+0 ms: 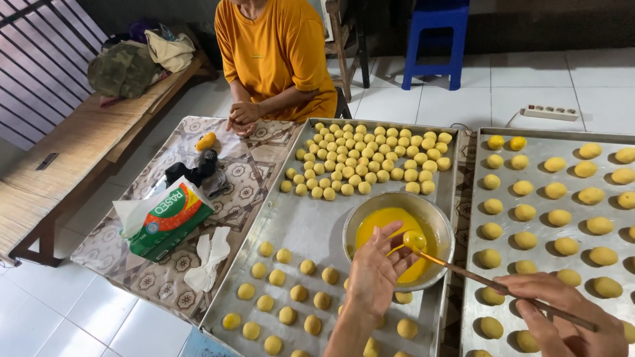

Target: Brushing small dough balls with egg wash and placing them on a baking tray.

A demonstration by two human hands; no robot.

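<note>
Progress, judged from the layout: glazing is partly done. The wide metal baking tray on the right (477,218) carries shiny, deeper-yellow dough balls, about thirty in view, in spaced rows running past the frame edge. The long metal baking tray in the middle (311,225) holds pale ones: a tightly packed cluster of roughly seventy at its far end (370,158), and some twenty spaced out at its near end (291,291), apparently unglazed.

- Round metal bowl of yellow egg wash (398,239): one, on the middle tray, near side.
- Small round dough ball being coated (415,239): one, over the bowl, pinched in the fingertips of the left hand (377,272).
- Thin wooden-handled brush (489,285): one, gripped by the right hand (569,316), tip touching the ball.
- Green tissue packet (169,221): one, left on the patterned counter (132,258).
- White crumpled tissue (208,258): one.
- Person in an orange shirt (278,53): one, far side, hands clasped.
- Blue plastic stool (433,39): one, far floor.
</note>
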